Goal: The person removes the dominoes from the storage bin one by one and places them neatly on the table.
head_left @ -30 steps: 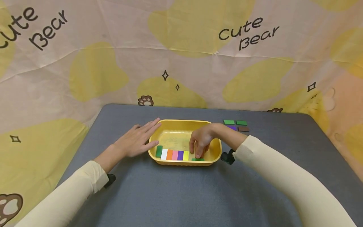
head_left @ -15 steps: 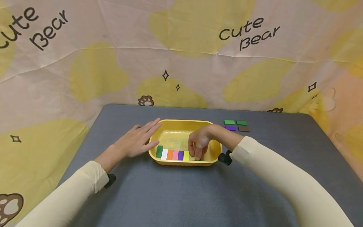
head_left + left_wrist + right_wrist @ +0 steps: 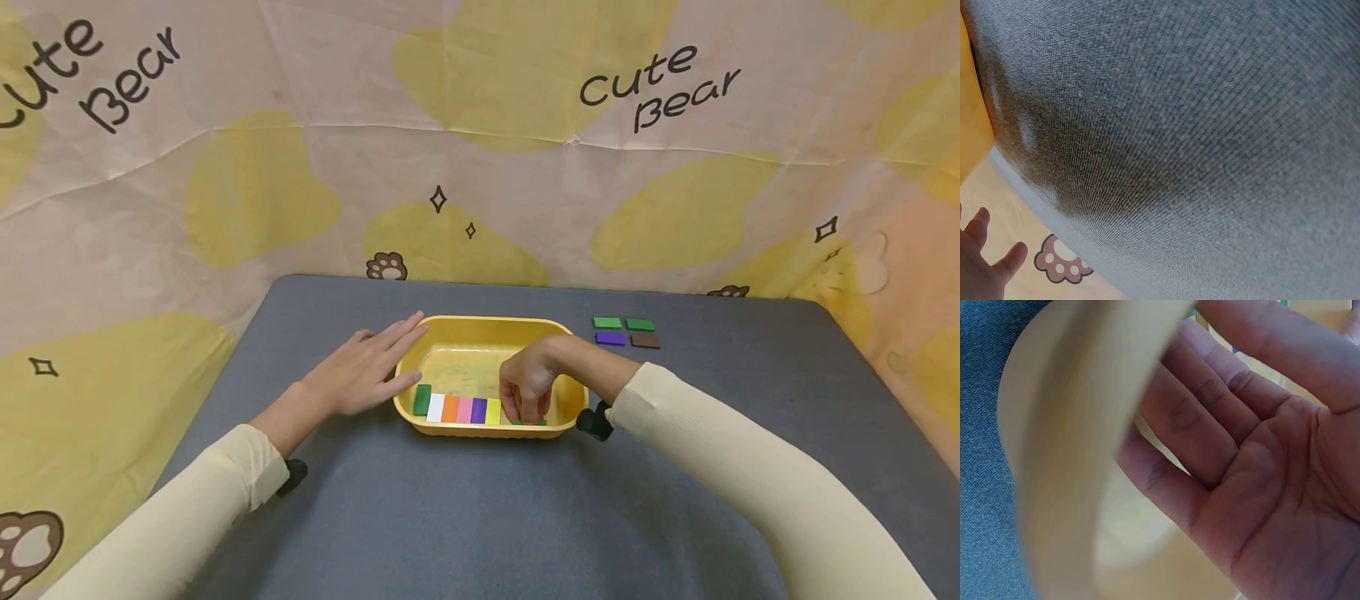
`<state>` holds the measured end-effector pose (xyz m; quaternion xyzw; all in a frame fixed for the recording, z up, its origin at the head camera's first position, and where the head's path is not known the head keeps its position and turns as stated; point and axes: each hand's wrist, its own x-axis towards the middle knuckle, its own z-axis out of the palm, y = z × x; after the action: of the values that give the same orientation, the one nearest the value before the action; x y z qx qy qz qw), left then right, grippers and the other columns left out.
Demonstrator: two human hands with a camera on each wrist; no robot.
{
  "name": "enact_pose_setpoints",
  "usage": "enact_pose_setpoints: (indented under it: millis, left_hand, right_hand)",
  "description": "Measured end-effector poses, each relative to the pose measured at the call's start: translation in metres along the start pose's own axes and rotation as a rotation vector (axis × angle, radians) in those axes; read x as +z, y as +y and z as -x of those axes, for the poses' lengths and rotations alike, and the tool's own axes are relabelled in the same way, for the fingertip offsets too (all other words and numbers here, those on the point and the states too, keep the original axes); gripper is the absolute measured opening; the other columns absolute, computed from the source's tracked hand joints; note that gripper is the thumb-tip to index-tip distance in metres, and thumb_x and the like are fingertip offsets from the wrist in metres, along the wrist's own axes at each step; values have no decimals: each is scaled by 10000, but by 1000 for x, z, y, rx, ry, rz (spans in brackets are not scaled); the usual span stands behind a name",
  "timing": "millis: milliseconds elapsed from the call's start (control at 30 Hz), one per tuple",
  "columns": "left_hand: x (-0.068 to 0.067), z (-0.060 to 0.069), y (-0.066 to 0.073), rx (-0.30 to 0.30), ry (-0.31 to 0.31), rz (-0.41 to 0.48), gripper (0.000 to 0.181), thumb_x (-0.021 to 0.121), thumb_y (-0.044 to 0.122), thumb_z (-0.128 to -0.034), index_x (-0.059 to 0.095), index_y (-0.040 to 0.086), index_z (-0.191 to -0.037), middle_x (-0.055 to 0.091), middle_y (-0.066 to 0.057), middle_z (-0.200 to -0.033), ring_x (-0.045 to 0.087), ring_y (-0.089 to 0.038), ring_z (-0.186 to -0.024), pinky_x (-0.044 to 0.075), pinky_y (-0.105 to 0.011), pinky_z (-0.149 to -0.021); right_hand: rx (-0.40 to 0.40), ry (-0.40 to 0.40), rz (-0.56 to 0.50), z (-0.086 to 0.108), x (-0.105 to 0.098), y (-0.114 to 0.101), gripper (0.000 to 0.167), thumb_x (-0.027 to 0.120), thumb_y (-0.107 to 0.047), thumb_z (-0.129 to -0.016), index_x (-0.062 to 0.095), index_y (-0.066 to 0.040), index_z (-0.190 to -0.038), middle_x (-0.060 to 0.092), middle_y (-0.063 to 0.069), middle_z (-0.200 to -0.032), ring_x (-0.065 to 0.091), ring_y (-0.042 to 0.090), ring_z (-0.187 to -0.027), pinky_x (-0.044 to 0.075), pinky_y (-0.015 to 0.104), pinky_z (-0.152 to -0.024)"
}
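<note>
The right hand (image 3: 529, 379) pinches a green block (image 3: 542, 422) down in the yellow tray (image 3: 491, 432).
The green block is right under the fingertips, by the near wall, and its long side runs left to right along that wall. The fingertips hide part of it, so I cannot tell if it is flat or on its edge. Just to its left is a row of colored blocks (image 3: 465, 411), with their long sides pointing away from the person, so the green block lies across them. The right hand is nearer to it. The left hand (image 3: 367, 367) rests on the tray's left rim, fingers straight. Past the tray, on the right, four loose blocks (image 3: 640, 324) lie on the table (image 3: 450, 508). A bear cloth (image 3: 480, 192) hangs behind.
</note>
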<state>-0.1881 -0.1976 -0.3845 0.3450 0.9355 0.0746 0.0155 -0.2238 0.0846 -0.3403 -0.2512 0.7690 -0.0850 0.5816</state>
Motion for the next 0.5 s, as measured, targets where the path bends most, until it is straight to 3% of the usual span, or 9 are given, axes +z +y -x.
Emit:
enact_pose_setpoints:
  millis: [500]
  left_hand:
    - [0, 0, 0, -8, -7, -1, 740, 398, 537, -1023, 186, 128, -1602, 143, -56, -1665, 292, -251, -1475, 334, -600, -1063]
  right_hand:
    - [-15, 25, 24, 3, -4, 2, 177, 707, 68, -852, 723, -33, -997, 638, -1, -914, 576, 108, -849, 561, 303, -840]
